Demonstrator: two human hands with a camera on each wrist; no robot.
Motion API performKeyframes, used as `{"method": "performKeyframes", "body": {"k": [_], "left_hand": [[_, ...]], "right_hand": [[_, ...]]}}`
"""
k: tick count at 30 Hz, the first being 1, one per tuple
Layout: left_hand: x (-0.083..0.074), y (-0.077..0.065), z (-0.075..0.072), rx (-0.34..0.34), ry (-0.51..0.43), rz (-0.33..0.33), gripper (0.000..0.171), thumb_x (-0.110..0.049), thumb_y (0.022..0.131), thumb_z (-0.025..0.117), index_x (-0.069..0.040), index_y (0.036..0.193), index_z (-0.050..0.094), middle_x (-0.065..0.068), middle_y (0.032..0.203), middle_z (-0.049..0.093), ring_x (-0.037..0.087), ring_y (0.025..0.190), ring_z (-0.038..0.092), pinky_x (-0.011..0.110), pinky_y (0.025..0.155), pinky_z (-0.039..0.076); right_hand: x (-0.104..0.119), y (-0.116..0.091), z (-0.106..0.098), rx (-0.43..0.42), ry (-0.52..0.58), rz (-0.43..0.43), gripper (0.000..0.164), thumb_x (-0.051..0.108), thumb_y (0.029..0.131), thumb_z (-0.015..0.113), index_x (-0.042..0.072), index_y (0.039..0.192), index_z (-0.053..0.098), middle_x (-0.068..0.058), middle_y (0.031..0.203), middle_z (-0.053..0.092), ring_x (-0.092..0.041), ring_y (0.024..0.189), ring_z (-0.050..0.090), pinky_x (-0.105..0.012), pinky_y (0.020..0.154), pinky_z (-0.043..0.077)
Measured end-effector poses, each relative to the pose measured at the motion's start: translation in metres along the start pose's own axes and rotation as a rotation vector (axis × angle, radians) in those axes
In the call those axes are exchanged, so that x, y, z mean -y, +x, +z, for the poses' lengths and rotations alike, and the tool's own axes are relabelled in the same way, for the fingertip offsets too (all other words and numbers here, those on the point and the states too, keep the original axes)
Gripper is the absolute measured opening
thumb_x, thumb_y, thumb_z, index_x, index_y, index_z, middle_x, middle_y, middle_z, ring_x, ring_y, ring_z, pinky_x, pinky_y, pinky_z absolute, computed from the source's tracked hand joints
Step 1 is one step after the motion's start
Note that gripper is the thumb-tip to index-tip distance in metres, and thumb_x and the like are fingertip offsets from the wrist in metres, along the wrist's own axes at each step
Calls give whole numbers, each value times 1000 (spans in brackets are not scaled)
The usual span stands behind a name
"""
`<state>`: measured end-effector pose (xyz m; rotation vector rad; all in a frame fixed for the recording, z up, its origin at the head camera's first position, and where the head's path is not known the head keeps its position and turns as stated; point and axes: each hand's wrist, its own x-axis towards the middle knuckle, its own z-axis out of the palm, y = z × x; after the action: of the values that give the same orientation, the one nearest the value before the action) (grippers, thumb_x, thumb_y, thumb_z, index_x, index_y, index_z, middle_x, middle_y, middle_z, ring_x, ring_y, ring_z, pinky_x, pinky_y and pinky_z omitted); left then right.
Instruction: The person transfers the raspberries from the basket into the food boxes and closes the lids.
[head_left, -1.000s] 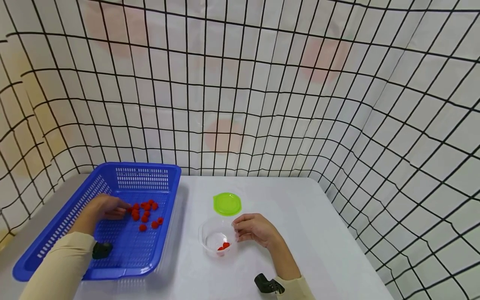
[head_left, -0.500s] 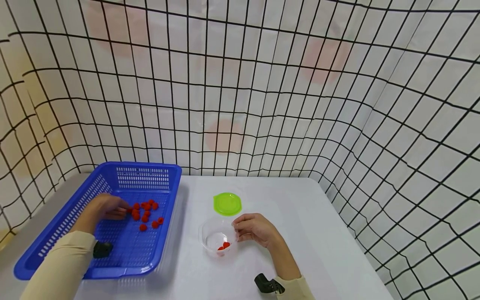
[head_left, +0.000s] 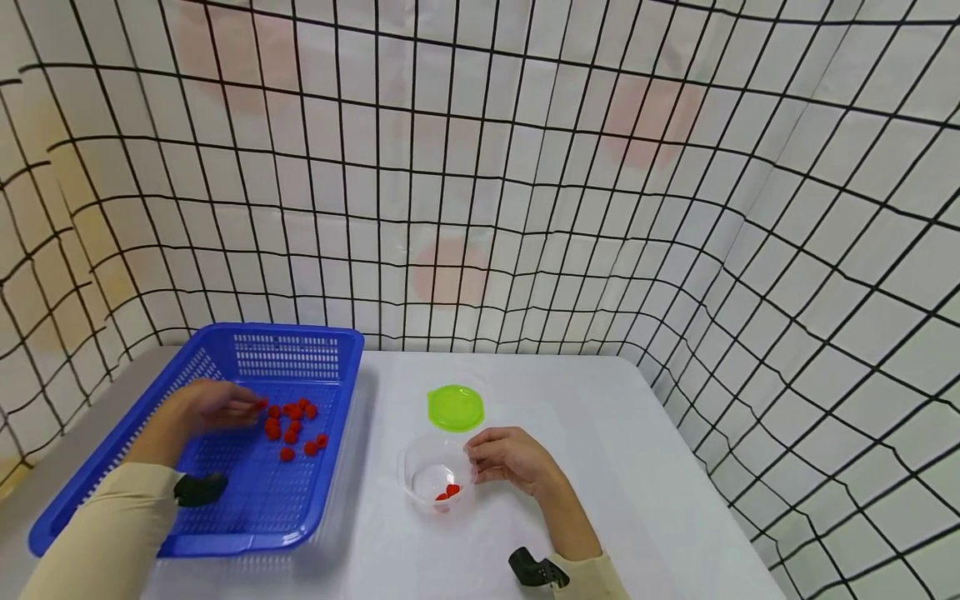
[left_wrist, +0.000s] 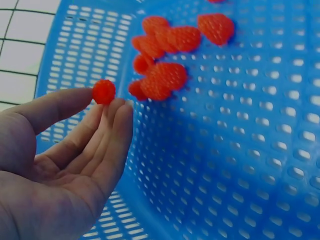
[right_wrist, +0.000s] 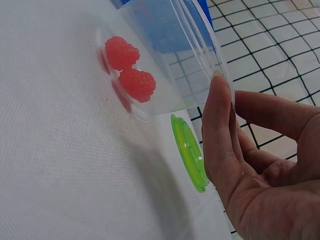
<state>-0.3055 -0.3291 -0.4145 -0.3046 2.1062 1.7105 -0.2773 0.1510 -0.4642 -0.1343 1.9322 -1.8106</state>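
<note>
Between thumb and fingertips, my left hand point(head_left: 217, 407) pinches one red raspberry point(left_wrist: 104, 92), raised above the floor of the blue basket point(head_left: 247, 500). Several more raspberries point(left_wrist: 162, 80) lie loose in the basket, just beyond the fingertips. My right hand point(head_left: 513, 458) pinches the rim of a clear plastic tub point(head_left: 420, 467) that stands upright on the white table. Seen through the tub's wall in the right wrist view, two raspberries point(right_wrist: 137, 84) rest at its bottom, side by side.
A bright green lid point(head_left: 455, 408) lies flat on the white table point(head_left: 585, 417), just behind the tub. White walls with black netting point(head_left: 480, 208) enclose the back and sides. The basket's raised rim point(head_left: 347, 417) stands between the left hand and the tub.
My left hand has lifted slightly from the basket floor, bringing a raspberry up away from the others. The right hand and the tub stay in place.
</note>
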Motion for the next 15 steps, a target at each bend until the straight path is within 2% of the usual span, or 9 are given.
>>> {"method": "performKeyframes", "body": {"k": [2, 8, 15], "left_hand": [[-1, 0, 0, 16, -42, 15, 33, -2, 104, 47, 21, 127, 51, 3, 86, 74, 15, 81, 72, 35, 84, 63], [-11, -4, 1, 66, -43, 95, 39, -2, 105, 45, 23, 135, 46, -1, 91, 74, 10, 83, 72, 31, 85, 62], [-30, -10, 9, 110, -70, 172, 24, -9, 105, 52, 4, 121, 65, -4, 96, 75, 8, 88, 73, 29, 88, 61]], "right_hand": [[0, 0, 0, 1, 5, -3, 26, 9, 93, 68, -10, 110, 67, -5, 81, 67, -17, 70, 65, -28, 71, 63], [1, -1, 1, -7, 9, -9, 24, 7, 93, 68, -10, 109, 68, -4, 80, 67, -15, 69, 64, -28, 69, 63], [0, -2, 1, -4, -1, -6, 27, 9, 93, 68, -11, 111, 67, -4, 81, 67, -16, 70, 64, -29, 70, 63]]}}
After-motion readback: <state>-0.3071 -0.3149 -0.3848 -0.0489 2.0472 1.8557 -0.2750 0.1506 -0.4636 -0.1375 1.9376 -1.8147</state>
